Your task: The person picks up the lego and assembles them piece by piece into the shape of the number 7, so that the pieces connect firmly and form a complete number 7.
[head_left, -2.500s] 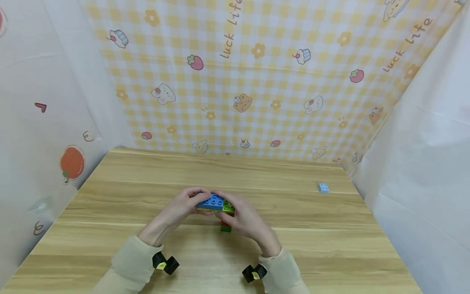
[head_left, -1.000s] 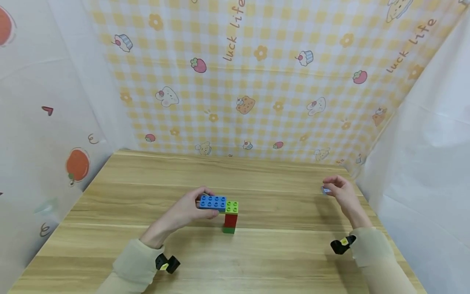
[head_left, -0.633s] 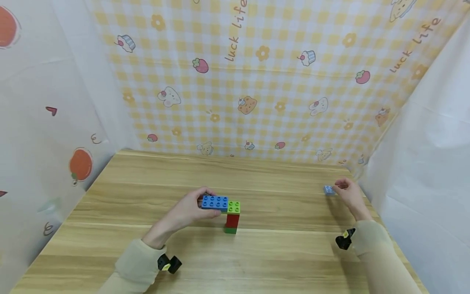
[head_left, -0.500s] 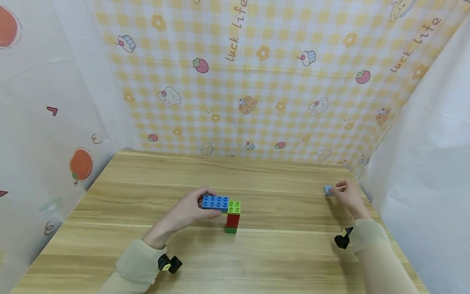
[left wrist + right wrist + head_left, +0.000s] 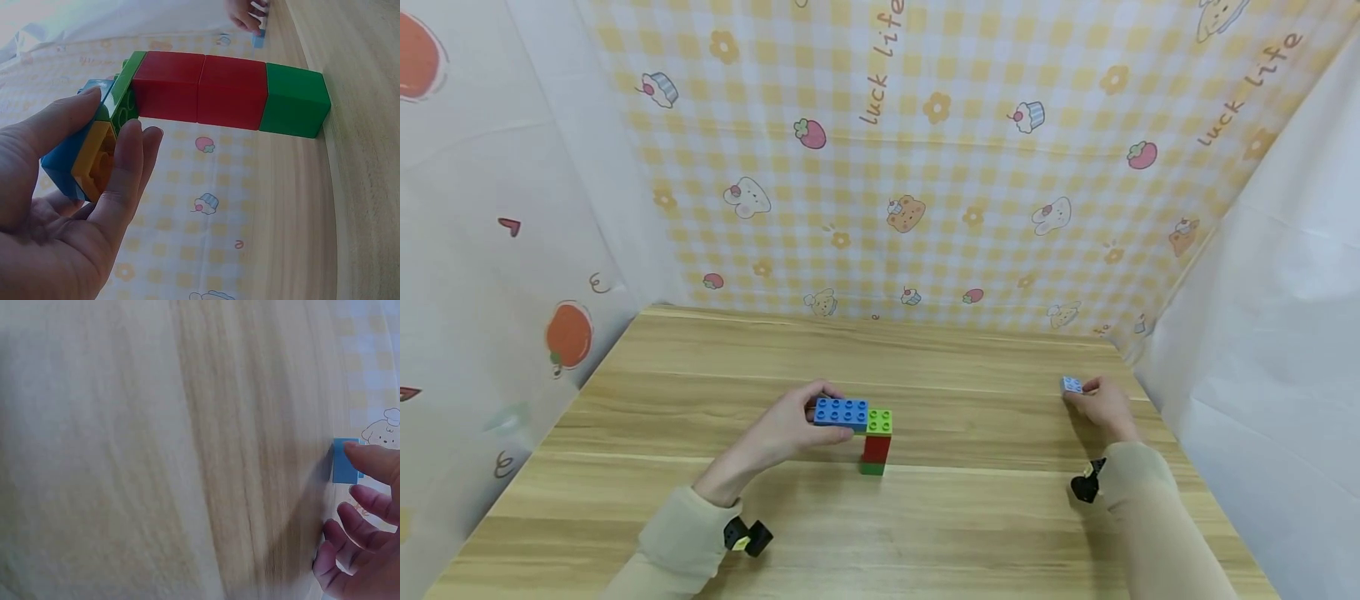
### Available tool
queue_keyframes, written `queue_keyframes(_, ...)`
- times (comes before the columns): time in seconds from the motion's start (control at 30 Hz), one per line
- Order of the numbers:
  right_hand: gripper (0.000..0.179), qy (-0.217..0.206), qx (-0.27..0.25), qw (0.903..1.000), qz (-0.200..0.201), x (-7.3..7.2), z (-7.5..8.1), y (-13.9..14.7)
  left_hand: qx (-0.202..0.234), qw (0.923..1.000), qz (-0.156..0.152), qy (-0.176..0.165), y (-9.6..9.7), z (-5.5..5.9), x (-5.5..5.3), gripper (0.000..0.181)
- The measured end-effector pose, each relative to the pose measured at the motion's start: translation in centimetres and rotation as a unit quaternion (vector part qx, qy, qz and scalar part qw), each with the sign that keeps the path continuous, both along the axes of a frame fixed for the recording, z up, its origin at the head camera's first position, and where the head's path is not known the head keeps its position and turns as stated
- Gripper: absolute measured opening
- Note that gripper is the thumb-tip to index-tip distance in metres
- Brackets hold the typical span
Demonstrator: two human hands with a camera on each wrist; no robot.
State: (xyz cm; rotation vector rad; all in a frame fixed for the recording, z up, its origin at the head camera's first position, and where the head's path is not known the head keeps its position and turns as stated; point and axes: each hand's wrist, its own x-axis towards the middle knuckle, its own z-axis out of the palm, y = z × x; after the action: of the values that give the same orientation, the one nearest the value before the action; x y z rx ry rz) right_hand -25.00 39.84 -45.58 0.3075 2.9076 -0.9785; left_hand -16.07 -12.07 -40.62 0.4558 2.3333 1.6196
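My left hand [image 5: 793, 421] grips the long blue brick [image 5: 841, 412] at the top of a brick structure, thumb on the near side. In the left wrist view, a yellow brick [image 5: 94, 161] lies against the blue one, by my fingers. Beside the blue brick is a lime-green brick [image 5: 879, 421], borne by a column of two red bricks [image 5: 232, 92] and a green brick [image 5: 295, 100] on the table. At the far right, my right hand [image 5: 1105, 408] touches a small light-blue brick [image 5: 345, 461] with its thumb; the other fingers are loosely bent, the index close to the brick's corner.
The wooden table [image 5: 970, 517] reaches back to a yellow checked cloth [image 5: 925, 167]. White cloth walls stand at the left [image 5: 512, 275] and right [image 5: 1277, 333]. The light-blue brick lies near the table's back right corner.
My right hand left the structure, reached the light-blue brick, shifted right of it, and now has its thumb at the near side. The left hand keeps its grip on the blue brick.
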Motion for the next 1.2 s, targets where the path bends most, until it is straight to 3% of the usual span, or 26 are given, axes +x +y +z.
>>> queue_keyframes(0.17,0.056,-0.015,-0.006,0.9999,0.003,-0.4,0.1,-0.3,0.001,1.0000,0.002,-0.002,0.0,0.1,0.0,0.051)
queue_keyframes(0.47,0.046,0.000,0.029,0.9994,0.019,-1.1,0.2,-1.0,0.001,1.0000,0.000,0.003,0.0,0.2,0.1,0.051)
queue_keyframes(0.7,0.046,0.012,0.049,0.9968,0.063,-1.7,1.1,-1.3,0.004,1.0000,0.002,0.004,0.0,0.2,0.2,0.051)
queue_keyframes(0.97,0.041,0.075,0.097,0.9839,0.130,-2.1,2.6,-3.1,0.004,1.0000,0.002,0.002,0.1,0.2,0.2,0.050)
queue_keyframes(1.2,0.035,0.115,0.092,0.9743,0.170,-1.0,4.0,-6.3,0.009,1.0000,0.002,-0.003,0.0,0.2,0.1,0.052)
